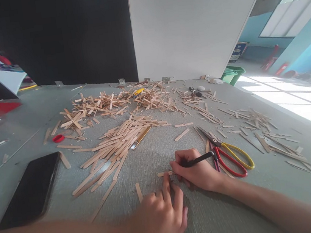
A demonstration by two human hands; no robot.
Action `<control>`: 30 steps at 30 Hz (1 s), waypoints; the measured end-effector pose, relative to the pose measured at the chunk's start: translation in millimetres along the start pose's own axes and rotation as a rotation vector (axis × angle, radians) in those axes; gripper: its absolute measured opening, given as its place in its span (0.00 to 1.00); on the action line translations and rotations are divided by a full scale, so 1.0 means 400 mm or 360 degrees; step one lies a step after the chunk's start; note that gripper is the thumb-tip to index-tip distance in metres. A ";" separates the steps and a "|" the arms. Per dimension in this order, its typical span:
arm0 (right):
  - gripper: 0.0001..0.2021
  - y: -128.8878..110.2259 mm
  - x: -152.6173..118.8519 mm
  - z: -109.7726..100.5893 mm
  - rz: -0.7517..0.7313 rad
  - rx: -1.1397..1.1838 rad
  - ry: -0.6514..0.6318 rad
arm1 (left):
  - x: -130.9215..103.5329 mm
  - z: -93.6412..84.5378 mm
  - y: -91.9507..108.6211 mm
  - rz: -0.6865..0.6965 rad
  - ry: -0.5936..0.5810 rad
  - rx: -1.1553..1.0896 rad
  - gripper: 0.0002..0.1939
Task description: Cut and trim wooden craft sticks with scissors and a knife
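Observation:
A craft stick (161, 174) lies flat on the grey textured table between my two hands. With the index fingertip of my left hand (159, 211), I press it down, while the other fingers curl. My right hand (196, 168) is closed around a black pen (199, 159), its tip hidden behind the fingers near the stick's right end. A second loose craft stick (139, 192) rests just beyond my left hand. Scissors (229, 152) with one red and one yellow handle lie to the right of my right hand, blades partly open.
A layered pile of craft sticks (113, 147) partly covers a gold-edged strip (141, 137). Behind it lies a heap of broken sticks (96, 105). Further left are a black phone (31, 188) and a red ring (58, 138). Stick splinters (259, 122) spread rightward. A black-and-white panel (178, 25) stands behind.

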State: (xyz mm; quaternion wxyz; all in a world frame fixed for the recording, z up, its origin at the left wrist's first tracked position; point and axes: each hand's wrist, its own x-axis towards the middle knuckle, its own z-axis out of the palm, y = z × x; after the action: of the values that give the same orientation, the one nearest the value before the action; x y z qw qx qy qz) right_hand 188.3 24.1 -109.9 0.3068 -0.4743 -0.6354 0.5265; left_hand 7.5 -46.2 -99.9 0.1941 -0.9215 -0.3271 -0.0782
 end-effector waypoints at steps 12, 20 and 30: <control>0.16 0.001 -0.003 0.002 -0.0014 0.0036 0.0008 | -0.003 0.001 0.000 0.0015 -0.0060 -0.0049 0.22; 0.16 -0.004 0.002 0.002 -0.0014 0.0017 0.0015 | -0.005 -0.003 0.000 0.0020 -0.0071 -0.0055 0.22; 0.16 -0.002 0.000 0.003 -0.0025 0.0002 0.0016 | 0.001 -0.005 -0.001 0.0009 -0.0095 -0.0039 0.21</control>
State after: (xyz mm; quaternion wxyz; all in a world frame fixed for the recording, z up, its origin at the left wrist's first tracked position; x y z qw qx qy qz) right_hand 187.1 23.5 -109.3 0.3143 -0.4719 -0.6373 0.5220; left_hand 7.6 -46.3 -97.7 0.1731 -0.9267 -0.3292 -0.0542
